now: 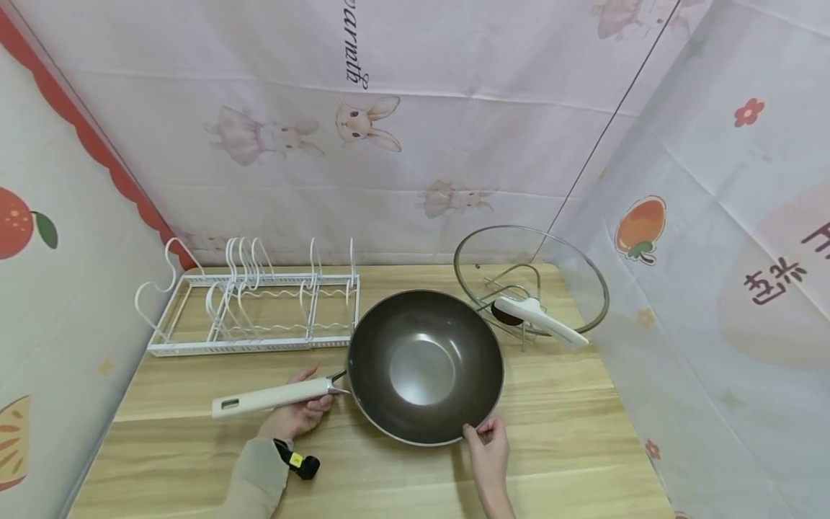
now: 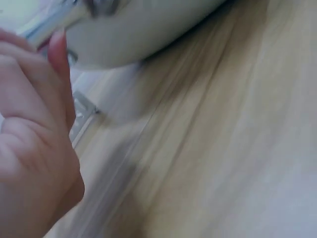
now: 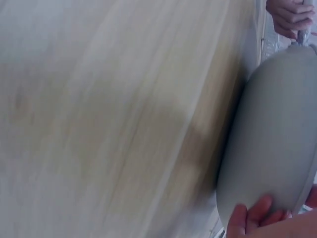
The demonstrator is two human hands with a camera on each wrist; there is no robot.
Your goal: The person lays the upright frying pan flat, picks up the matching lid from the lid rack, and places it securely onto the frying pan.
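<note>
Wears a pale greyish-beige sleeve [image 1: 254,477] behind the grip of the left hand [image 1: 293,419], soft, slightly puffed, lightly creased. Carries a black strap [image 1: 282,450] between sleeve and left hand, marked with a small bright-yellow label [image 1: 296,460], printed in something dark, too small to read. Has a stubby, rounded black block [image 1: 309,468] just beside that label. Goes bare over the right hand [image 1: 488,455], likewise along the forearm [image 1: 496,499] behind that grip.

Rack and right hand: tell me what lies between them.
In the head view, the wok lies between the rack and the right hand, which grips it.
</note>
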